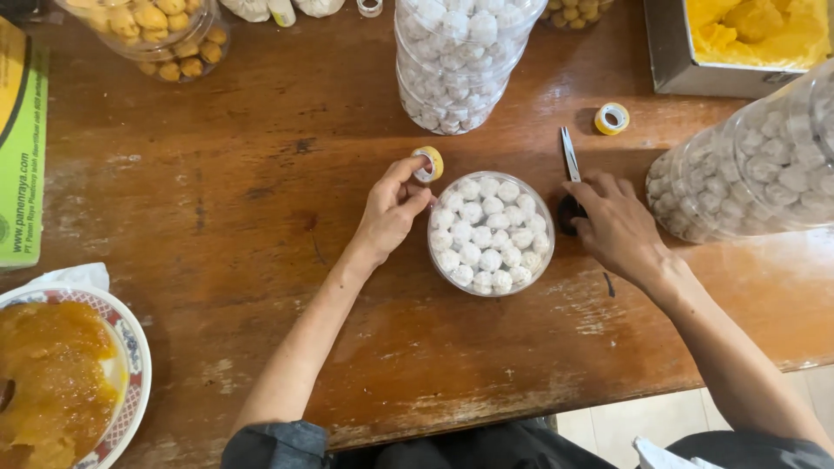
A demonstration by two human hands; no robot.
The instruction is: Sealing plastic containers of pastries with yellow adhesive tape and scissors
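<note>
- The left hand [393,211] pinches a small roll of tape [427,163] between thumb and fingertips, right at the upper left edge of the tub [491,233].
- The tub is round and clear, packed with white powdered cookies, and stands on the wooden table [261,174] between the two hands.
- The right hand [615,227] lies just right of the tub, fingers curled down over the dark handles of the scissors [570,174]; whether it actually grips them cannot be told.
- The scissors' closed blades point away from the person, up the table.
- A second tape roll [612,118] lies on the table beyond the scissors, apart from both hands.
- Behind the tub stands a stack of tubs [456,61] with the same white cookies; another stack [756,165] lies tilted at the right edge.
- A jar of yellow cookies [165,35] sits at the far left.
- A metal tray [673,61] with yellow dough is at the far right corner.
- A patterned plate [130,347] with orange jam is at the near left, with a green box [22,148] beyond it.
</note>
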